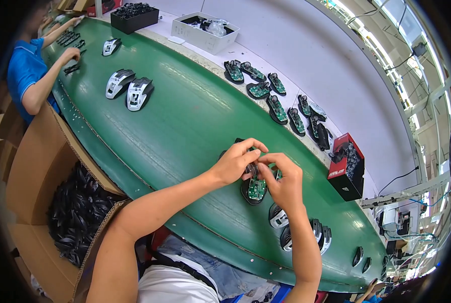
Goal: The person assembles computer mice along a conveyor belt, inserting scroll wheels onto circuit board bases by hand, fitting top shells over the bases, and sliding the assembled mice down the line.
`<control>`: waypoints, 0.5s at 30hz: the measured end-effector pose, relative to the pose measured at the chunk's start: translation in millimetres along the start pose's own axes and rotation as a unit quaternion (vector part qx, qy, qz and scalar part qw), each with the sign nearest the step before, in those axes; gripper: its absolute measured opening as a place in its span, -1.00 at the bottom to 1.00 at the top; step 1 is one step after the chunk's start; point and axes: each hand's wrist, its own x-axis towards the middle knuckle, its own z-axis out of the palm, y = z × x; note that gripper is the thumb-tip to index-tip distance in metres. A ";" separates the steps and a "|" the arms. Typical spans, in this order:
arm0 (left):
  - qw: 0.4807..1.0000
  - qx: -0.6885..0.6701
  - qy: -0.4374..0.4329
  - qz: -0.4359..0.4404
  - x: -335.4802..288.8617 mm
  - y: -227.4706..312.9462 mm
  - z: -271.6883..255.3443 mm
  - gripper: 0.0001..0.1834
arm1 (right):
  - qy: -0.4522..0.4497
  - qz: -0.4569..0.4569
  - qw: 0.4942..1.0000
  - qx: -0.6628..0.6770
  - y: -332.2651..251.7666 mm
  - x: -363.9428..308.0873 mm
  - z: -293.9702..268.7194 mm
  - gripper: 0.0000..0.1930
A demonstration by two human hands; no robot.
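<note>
Head view, only one I've got. My left hand (238,162) is in close, thumb and fingers pinched on a small dark round part (252,169). My right hand (287,178) meets it from the other side, thumb and forefinger bent in at the same part; can't tell if they actually grip it (knuckles in the way). The two hands are nearly touching.

The dark part sits just over a mouse base with a green circuit board (256,191), which lies on the green work surface (195,126) in front of me, partly hidden under my fingers.

Just right of that base: several black-and-white mouse shells (278,217), partly behind my right forearm, plus a couple of small dark pieces (357,256) farther along. Up left, well apart from my hands: three white-and-black shells (119,83), two side by side, one farther off.

Ledge along the wall (198,54): a loose cluster of board-fitted bases (276,109), a red-and-black box (338,167) of dark parts, a white box (200,38) with a clear bag in it, a black box (128,24) heaped with dark parts.

By my left arm: open cardboard box (36,161), black parts (76,217) piled inside.

Top left, a co-worker in a blue shirt (26,70), one hand over dark pieces (70,38) on the surface.
</note>
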 end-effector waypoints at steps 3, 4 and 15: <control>1.000 -0.013 0.005 -0.018 0.5 -1.2 1.1 -0.71 | -0.043 0.002 0.999 0.003 -5.3 -3.3 -5.9 -0.81; 1.000 -0.011 0.010 -0.016 0.2 -2.9 3.2 -0.70 | -0.041 -0.028 0.999 -0.003 -5.0 -5.5 -4.5 -0.79; 0.986 0.161 0.047 -0.017 -5.3 -1.1 7.9 -0.58 | 0.006 -0.110 0.989 -0.094 -0.5 -20.2 3.1 -0.61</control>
